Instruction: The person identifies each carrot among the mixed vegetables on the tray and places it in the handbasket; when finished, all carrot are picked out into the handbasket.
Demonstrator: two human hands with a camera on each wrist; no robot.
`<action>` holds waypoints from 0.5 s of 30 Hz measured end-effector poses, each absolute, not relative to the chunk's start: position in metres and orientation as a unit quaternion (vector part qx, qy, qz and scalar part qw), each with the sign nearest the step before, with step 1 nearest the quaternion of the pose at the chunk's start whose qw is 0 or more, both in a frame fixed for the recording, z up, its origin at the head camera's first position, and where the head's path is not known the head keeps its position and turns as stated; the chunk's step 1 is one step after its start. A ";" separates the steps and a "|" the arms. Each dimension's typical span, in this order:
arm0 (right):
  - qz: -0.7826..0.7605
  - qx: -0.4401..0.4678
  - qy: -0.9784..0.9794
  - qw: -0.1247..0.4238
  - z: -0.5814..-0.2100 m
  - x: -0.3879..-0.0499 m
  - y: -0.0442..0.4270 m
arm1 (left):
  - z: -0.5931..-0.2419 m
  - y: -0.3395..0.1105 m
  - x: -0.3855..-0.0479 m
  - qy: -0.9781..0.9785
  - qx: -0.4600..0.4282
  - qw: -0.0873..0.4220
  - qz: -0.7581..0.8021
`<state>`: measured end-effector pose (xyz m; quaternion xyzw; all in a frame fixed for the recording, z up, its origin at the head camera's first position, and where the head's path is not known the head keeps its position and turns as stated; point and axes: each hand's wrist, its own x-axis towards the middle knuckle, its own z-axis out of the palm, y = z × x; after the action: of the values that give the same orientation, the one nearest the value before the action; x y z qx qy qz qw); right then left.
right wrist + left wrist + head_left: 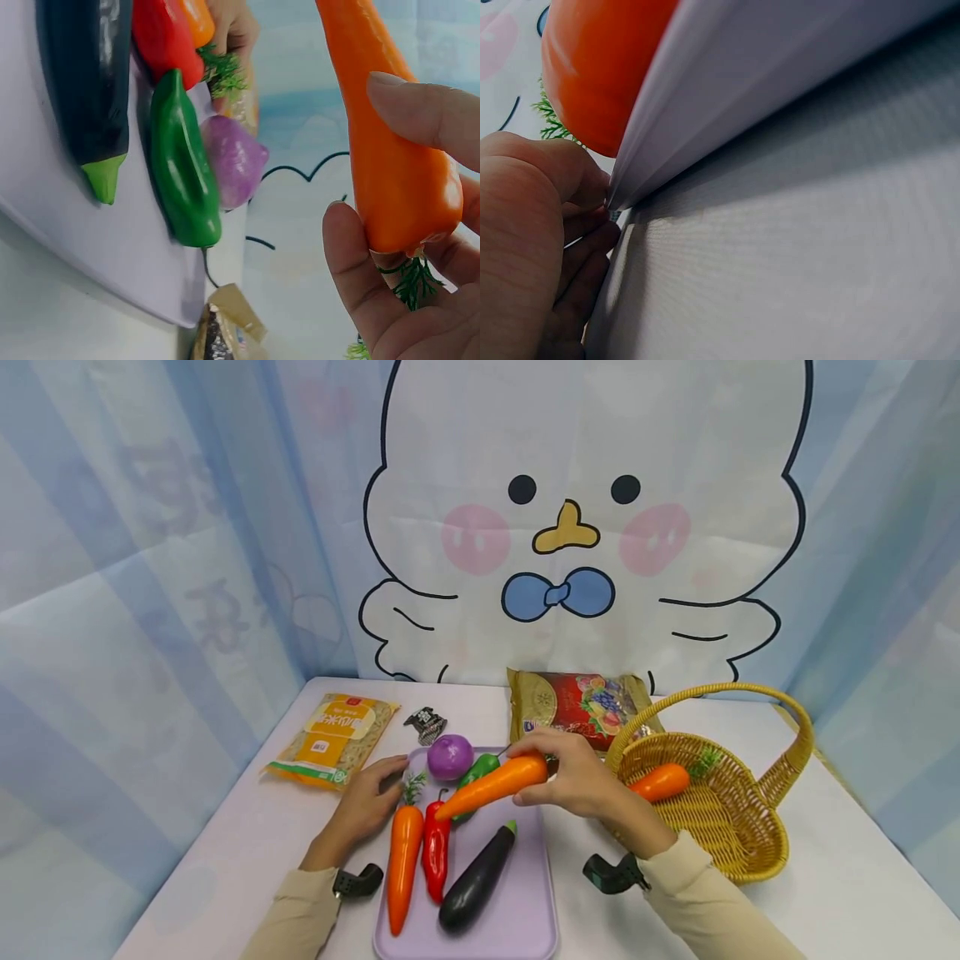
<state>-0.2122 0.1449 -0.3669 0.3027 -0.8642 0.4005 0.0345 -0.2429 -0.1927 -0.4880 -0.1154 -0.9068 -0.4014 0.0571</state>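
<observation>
My right hand [573, 774] holds an orange carrot [390, 142] by its thick end, raised above the lilac tray [531, 877]. Its thumb lies on one side, and green leaves poke out by the palm. At the tray's far left corner, my left hand [367, 802] pinches the rim between thumb and fingers. On the tray lie a second carrot [404, 868], a red chili pepper [435, 852], a dark eggplant [477, 878], a green pepper [180, 161] partly hidden in the head view, and a purple onion [450, 757].
A yellow wicker basket [772, 852] with a tall handle stands at the right, with another carrot [660, 782] inside. Behind the tray lie a gold and red package [577, 706] and a small black packet [426, 724]. A yellow bag of grain [333, 739] lies at the left.
</observation>
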 end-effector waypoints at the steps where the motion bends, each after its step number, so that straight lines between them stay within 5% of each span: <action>1: 0.402 0.304 -0.863 0.034 -0.365 -0.211 0.145 | -0.488 -0.193 -0.243 -0.907 -0.115 0.057 -0.400; 15: 0.406 0.306 -0.859 0.053 -0.352 -0.192 0.152 | -0.489 -0.193 -0.244 -0.908 -0.117 0.059 -0.398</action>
<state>-0.1920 0.1517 -0.3523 0.3064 -0.8595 0.4058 0.0526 -0.2442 -0.1930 -0.4887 -0.1169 -0.9082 -0.3976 0.0587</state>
